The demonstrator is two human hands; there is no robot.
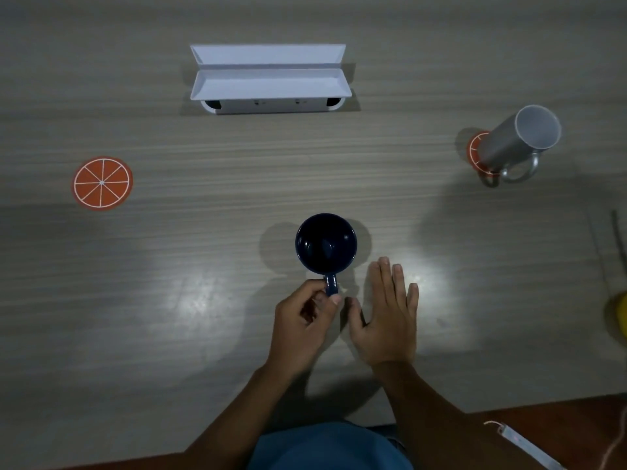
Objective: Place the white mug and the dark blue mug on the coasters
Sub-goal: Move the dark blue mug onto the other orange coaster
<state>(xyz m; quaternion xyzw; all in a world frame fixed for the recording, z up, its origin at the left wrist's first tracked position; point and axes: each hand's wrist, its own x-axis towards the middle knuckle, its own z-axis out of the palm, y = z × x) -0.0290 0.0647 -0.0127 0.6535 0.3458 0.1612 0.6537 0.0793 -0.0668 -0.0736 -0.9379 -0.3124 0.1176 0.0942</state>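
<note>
The dark blue mug (325, 244) stands upright near the middle of the table, its handle pointing toward me. My left hand (305, 325) pinches that handle between thumb and fingers. Just right of the mug, my right hand (386, 317) lies flat with fingers spread, holding nothing. At the far right the white mug (519, 140) stands on an orange-slice coaster (476, 150), handle toward me. A second orange-slice coaster (101, 183) lies bare at the far left.
A white open box-like stand (269, 79) sits at the back centre of the wooden table (203, 266). A yellow object (621, 317) shows at the right edge. A small white strip with a cord (522, 444) lies by the table's near edge.
</note>
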